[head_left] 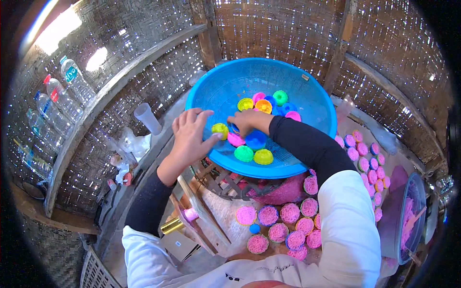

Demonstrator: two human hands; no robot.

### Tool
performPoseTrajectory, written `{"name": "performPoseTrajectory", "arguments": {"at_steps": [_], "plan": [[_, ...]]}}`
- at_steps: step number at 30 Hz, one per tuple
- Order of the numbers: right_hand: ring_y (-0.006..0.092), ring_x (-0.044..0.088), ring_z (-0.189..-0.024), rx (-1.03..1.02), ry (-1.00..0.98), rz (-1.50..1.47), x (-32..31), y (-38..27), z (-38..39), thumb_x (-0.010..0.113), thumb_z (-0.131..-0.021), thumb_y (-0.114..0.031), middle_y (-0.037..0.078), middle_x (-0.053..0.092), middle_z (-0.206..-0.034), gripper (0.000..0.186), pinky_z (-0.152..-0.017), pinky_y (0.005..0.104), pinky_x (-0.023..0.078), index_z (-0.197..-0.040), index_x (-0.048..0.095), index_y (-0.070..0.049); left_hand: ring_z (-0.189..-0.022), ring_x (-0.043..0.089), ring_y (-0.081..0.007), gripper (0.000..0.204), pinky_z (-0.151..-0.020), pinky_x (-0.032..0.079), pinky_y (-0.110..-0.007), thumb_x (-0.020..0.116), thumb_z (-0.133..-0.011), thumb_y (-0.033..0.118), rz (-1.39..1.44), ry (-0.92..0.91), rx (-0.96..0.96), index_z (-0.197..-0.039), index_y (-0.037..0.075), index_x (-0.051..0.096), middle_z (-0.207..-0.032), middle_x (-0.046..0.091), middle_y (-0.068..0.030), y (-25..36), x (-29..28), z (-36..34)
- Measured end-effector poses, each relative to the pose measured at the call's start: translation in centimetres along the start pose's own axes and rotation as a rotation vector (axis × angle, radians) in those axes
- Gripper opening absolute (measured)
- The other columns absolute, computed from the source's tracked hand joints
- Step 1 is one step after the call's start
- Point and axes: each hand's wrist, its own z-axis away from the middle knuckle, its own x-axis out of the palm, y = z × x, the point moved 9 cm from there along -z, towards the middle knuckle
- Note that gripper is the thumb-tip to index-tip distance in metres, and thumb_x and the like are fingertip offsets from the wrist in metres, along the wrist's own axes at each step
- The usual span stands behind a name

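Observation:
A blue plastic basket [312, 105] holds several small, bright ridged moulds, among them a yellow one [220, 130], a pink one [236, 139] and a green one [243, 154]. My left hand [191, 134] is raised at the basket's left side, fingers spread and thumb beside the yellow mould. My right hand [247, 122] reaches into the middle of the basket, its fingers curled on a blue mould [234, 129], partly hidden by them.
Pink stringy rounds in moulds [289, 212] cover the surface below and right of the basket. A wooden press [199, 216] stands at lower left, a tub of pink mixture [410, 216] at right. Plastic bottles [72, 84] line a ledge on the woven wall, near a translucent cup [148, 118].

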Motion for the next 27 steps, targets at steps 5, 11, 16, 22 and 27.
{"name": "performPoseTrajectory", "arguments": {"at_steps": [5,11,16,22,27], "plan": [[0.0357,0.054,-0.093,-0.136,0.094,-0.306,0.2,2.4,-1.4,0.072,-0.059,-0.023,0.018,0.051,-0.103,0.062,-0.077,0.0415,0.045,-0.113,0.046,-0.011,-0.104,0.047,-0.0272,0.045,-0.091,0.031,-0.044,0.067,-0.067,0.034,-0.114,-0.338,0.158,-0.106,0.016,0.057,-0.101,0.054,-0.0065,0.9,3.8,-3.2],[0.0369,0.053,-0.096,0.178,0.194,-0.159,-1.3,7.0,0.0,0.075,-0.058,-0.026,0.021,0.049,-0.109,0.068,-0.079,0.0436,0.045,-0.116,0.044,-0.009,-0.106,0.047,-0.0268,0.055,-0.087,0.037,-0.044,0.07,-0.062,0.042,-0.395,-0.793,0.223,-0.11,0.019,0.056,-0.108,0.052,-0.0069,0.3,11.2,-6.1],[0.0377,0.055,-0.095,0.123,0.074,-0.1,0.9,5.3,0.6,0.076,-0.057,-0.028,0.022,0.047,-0.113,0.074,-0.077,0.0438,0.047,-0.12,0.041,-0.011,-0.106,0.046,-0.0278,0.063,-0.085,0.039,-0.041,0.072,-0.058,0.048,-0.489,-0.938,0.363,-0.113,0.02,0.055,-0.11,0.05,-0.0079,-0.4,14.9,-6.1],[0.0329,0.055,-0.094,-0.011,0.083,-0.467,1.1,2.6,0.4,0.076,-0.06,-0.035,0.02,0.055,-0.103,0.071,-0.077,0.0388,0.046,-0.113,0.041,-0.002,-0.1,0.052,-0.0292,0.065,-0.081,0.044,-0.04,0.076,-0.051,0.048,-0.317,-1.035,0.408,-0.106,0.018,0.059,-0.105,0.054,-0.0106,-1.5,17.5,-4.3],[0.0356,0.054,-0.094,-0.052,0.218,-0.43,1.5,0.2,1.0,0.078,-0.058,-0.036,0.022,0.054,-0.101,0.078,-0.081,0.0395,0.045,-0.114,0.039,0.002,-0.078,0.063,-0.0277,0.054,-0.068,0.05,-0.039,0.077,-0.049,0.043,-0.251,-1.016,0.304,-0.09,0.009,0.067,-0.081,0.065,-0.0111,-1.8,18.1,-4.3]]}}
